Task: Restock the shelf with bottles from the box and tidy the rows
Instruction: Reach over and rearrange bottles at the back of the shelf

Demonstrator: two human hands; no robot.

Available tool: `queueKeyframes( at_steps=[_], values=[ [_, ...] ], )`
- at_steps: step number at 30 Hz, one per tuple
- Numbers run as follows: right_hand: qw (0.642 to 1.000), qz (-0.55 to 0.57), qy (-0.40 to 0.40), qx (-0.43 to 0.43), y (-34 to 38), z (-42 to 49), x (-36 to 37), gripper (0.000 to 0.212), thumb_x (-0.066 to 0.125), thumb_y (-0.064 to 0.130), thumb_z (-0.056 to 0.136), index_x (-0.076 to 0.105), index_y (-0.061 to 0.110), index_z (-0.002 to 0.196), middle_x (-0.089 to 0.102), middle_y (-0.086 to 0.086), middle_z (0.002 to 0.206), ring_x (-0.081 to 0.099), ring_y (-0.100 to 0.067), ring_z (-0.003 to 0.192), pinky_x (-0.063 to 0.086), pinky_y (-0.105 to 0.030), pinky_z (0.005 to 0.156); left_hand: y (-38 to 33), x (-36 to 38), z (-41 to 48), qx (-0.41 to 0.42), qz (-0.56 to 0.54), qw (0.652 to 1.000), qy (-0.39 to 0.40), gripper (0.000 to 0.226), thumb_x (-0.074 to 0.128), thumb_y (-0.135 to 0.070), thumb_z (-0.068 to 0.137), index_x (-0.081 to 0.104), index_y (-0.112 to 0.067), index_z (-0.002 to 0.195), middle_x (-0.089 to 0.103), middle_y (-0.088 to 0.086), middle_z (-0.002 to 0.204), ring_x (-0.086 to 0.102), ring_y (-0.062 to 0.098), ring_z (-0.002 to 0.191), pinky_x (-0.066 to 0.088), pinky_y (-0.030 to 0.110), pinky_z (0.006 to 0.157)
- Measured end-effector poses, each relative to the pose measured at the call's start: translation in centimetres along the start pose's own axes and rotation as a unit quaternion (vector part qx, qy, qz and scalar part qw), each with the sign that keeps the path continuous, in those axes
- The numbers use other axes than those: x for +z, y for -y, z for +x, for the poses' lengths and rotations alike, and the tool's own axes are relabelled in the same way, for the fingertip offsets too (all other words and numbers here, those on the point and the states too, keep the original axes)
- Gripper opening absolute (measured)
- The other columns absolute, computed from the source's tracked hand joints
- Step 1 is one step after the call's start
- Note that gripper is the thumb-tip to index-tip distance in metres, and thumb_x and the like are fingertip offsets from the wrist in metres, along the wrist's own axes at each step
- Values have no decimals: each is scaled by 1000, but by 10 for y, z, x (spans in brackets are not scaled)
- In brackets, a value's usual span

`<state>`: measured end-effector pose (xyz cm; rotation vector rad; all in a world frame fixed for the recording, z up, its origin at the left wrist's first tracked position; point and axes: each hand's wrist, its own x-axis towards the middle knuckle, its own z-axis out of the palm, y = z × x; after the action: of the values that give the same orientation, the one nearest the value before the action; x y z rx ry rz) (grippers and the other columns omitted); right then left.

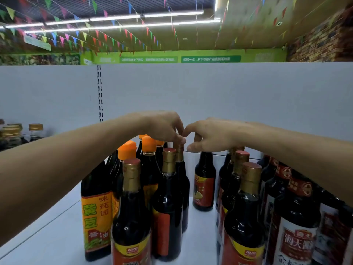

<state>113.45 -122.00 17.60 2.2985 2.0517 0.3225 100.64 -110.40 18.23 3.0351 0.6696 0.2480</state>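
White metal shelf point(47, 236): bare floor on the left side, lots of room there.
Left hand point(162, 125): fingers bent down, pinching the top of the gold-topped dark glass bottle point(179, 155) at the back of the middle row.
Right hand point(208, 134): fingers curled round the top of the lone dark bottle with a red label point(204, 180) (its cap is hidden under the hand).
Lone bottle: upright in the open lane between the middle row and the right row of gold-topped bottles point(246, 207).
Orange-capped bottles with yellow labels point(96, 217): packed tight against the middle row's left side.
Grey back wall point(229, 102): just behind both hands.
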Motion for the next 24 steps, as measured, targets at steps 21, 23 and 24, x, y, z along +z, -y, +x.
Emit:
queueKeyframes(
  at_steps=[21,23,24],
  values=[
    [996,-64,53,-19,-17,43,14,50,57,68,89,71,26,114,75,4,100,68,-17,97,54,-39,94,-2,4,37,38,-49,997,54,7,66,-35,95,68,-32,100,76,-4,87,64,7,85,45,27,74],
    [996,-75,42,-9,-21,42,16,52,55,73,86,72,30,110,75,3,99,68,-20,95,55,-40,92,-6,4,41,53,-55,995,57,2,68,-27,94,69,-28,96,75,-3,88,63,14,83,47,27,75],
    [996,-74,39,-5,-22,41,16,50,54,73,85,71,32,108,75,2,97,68,-22,94,56,-39,90,-8,4,43,57,-55,995,58,3,68,-24,94,69,-26,94,74,-3,88,62,15,81,47,29,76]
  ],
)
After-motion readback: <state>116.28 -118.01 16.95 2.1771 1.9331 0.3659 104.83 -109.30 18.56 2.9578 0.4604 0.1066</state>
